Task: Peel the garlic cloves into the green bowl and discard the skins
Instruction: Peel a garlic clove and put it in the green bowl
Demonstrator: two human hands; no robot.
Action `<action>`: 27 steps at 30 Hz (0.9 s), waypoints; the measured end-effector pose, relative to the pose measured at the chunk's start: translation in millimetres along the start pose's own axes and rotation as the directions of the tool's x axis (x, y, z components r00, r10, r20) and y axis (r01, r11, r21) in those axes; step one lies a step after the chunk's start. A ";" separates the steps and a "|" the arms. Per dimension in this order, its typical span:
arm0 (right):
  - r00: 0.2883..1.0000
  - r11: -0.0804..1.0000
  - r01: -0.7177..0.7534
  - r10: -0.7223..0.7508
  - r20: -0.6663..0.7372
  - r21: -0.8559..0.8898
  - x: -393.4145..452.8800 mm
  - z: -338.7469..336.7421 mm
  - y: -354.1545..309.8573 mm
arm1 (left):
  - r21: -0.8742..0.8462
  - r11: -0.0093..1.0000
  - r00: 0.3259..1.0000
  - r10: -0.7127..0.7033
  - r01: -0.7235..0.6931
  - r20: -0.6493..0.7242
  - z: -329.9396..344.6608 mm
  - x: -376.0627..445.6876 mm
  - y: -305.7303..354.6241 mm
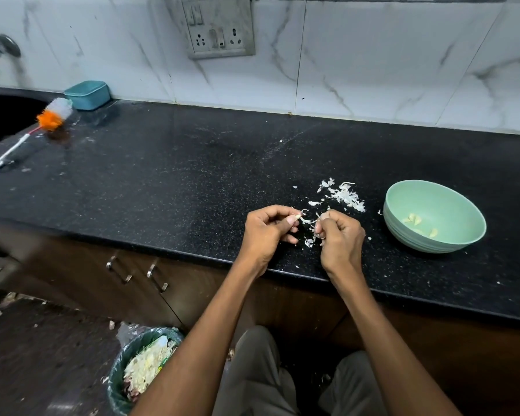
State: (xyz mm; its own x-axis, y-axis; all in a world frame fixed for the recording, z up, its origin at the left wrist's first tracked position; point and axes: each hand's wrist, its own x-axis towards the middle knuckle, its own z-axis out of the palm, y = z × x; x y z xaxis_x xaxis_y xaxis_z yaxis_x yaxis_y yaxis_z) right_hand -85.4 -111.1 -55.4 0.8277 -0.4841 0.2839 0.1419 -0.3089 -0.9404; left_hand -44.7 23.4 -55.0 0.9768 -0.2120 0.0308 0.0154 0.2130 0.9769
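Garlic clove [297, 217] mid-peel, just left of the green bowl [434, 216]

Left hand [269, 228] pinches the clove in curled fingertips; right hand [339, 232] grips loose skins [344, 195], more lying between it and the bowl; flakes could drift into the bowl, or the small clove slip free.

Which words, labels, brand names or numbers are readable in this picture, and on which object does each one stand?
None can be read.
Switch and socket panel: no legible marking.
Teal box: plain.
Green bowl: plain.
Bin: no print visible.
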 end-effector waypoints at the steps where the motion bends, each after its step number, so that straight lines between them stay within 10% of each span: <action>1: 1.000 0.999 0.014 -0.015 -0.012 -0.052 -0.4 0.3 -1.5 | 0.007 1.000 1.000 0.012 -0.012 -0.001 -0.1 0.2 -0.3; 27: 0.987 0.890 0.149 -0.158 0.013 -0.431 16.3 -3.2 6.5 | 0.050 0.993 0.987 0.116 -0.111 -0.111 18.9 4.6 10.4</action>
State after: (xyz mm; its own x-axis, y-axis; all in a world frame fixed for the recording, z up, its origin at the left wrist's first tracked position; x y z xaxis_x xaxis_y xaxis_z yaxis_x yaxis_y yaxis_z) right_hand -72.7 -123.6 -56.3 0.8019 -0.4182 0.4267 0.0153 -0.6996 -0.7144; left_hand -44.1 6.7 -40.7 0.9897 -0.0783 0.1202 -0.1039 0.1869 0.9769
